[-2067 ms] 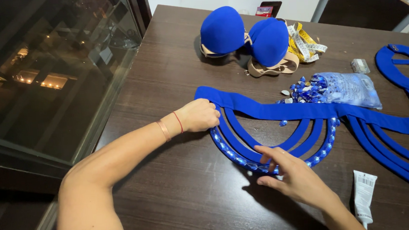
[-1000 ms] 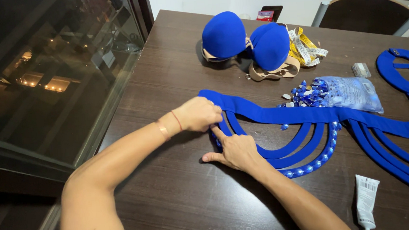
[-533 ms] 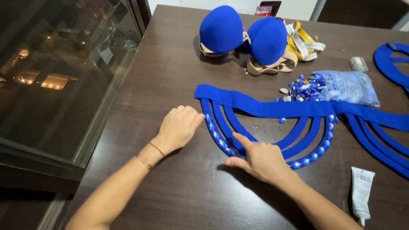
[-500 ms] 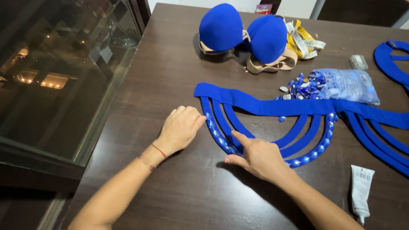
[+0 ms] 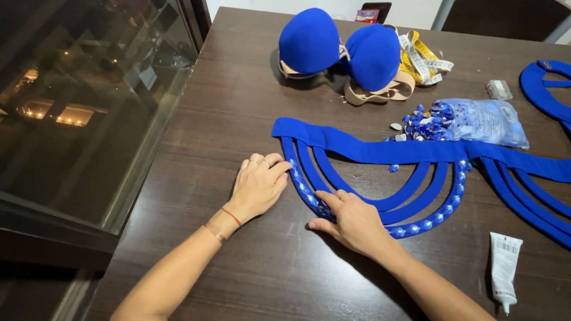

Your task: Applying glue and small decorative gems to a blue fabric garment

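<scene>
Your left hand [image 5: 258, 186] has come off the top band, where it was pinching the fabric a second ago, and now lies flat, fingers loosely spread, gripping nothing, on the dark wooden table [image 5: 215, 118] with its fingertips against the outer loop. Your right hand [image 5: 353, 221] has slid from the loop's bottom to its left curve and presses down there, fingers flat, not closed around anything. Judging from that, you are smoothing and pressing the gem row rather than placing new stones.

The blue strappy fabric piece [image 5: 379, 152] lies flat in the middle of the table: one wide band with three nested loops hanging from it. The outermost loop carries a row of blue gems [image 5: 430, 223]. Just above lies the bag of loose gems [image 5: 480, 119]; a white glue tube [image 5: 505, 269] rests near your right forearm.
</scene>
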